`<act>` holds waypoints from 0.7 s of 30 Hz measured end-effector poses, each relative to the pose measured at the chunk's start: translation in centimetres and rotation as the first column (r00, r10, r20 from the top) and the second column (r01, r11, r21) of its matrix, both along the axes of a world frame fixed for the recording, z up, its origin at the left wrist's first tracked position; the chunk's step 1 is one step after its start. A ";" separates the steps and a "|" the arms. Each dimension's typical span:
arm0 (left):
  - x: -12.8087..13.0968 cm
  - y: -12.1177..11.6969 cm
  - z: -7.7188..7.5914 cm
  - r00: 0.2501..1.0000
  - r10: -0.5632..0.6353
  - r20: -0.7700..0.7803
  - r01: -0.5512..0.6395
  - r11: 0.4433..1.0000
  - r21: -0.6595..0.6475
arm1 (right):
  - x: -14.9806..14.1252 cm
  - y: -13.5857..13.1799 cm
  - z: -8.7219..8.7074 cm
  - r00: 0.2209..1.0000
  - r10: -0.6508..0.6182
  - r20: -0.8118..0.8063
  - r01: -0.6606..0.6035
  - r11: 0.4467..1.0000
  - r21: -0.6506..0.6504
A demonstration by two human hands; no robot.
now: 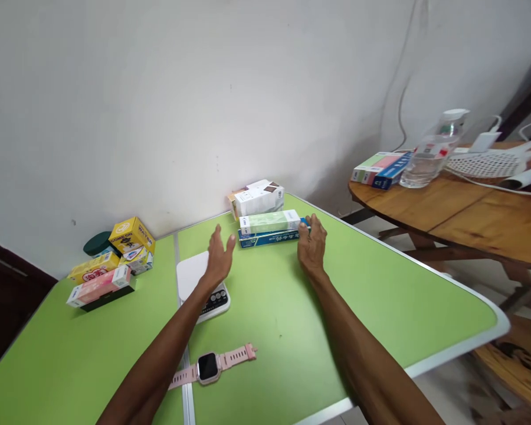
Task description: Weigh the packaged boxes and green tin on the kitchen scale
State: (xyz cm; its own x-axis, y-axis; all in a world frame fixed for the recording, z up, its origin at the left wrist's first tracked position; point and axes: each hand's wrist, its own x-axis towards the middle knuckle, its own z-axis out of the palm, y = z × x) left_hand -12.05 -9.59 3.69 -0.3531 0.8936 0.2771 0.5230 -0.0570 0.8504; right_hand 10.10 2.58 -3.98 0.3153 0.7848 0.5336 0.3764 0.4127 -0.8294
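A pale green box (269,221) lies stacked on a blue box (268,238) at the far middle of the green table (380,295). My right hand (312,247) is at the right end of this stack, fingers apart, fingertips touching the boxes. My left hand (219,258) hovers open just left of the stack, above a white scale (201,283), not touching the boxes. Behind the stack sits a white and brown box (259,199).
A pink smartwatch (212,367) lies near the table's front. A pile of yellow, pink and white boxes (110,262) and a dark green lid (97,242) sit at the left. A wooden table (469,206) on the right carries boxes, a water bottle (431,150) and a white swatter.
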 end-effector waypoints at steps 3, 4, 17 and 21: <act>2.6 4.2 -0.8 0.999 -0.036 0.022 0.038 0.992 -0.121 | 0.0 0.0 0.3 0.999 0.044 0.004 -0.044 0.999 -0.008; 3.1 5.2 -1.0 0.999 -0.042 0.016 0.044 0.992 -0.122 | 0.0 0.0 0.4 0.999 0.054 0.006 -0.054 0.998 -0.012; 2.5 1.7 2.1 0.999 -0.015 0.048 0.014 1.000 0.022 | -1.5 -4.4 4.7 0.967 0.205 -0.149 -0.210 0.978 -0.017; -1.4 -4.5 3.3 0.993 0.120 -0.005 -0.119 0.990 0.078 | -4.1 -8.4 5.5 0.918 0.381 -0.110 -0.377 0.925 0.059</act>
State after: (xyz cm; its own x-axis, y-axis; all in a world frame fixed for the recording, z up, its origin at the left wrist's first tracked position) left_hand -13.48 -14.07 6.95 -0.4532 0.8207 0.3478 0.5384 -0.0590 0.8407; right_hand 5.97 -5.79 1.50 0.0602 0.8390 0.5408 0.0872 0.5353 -0.8402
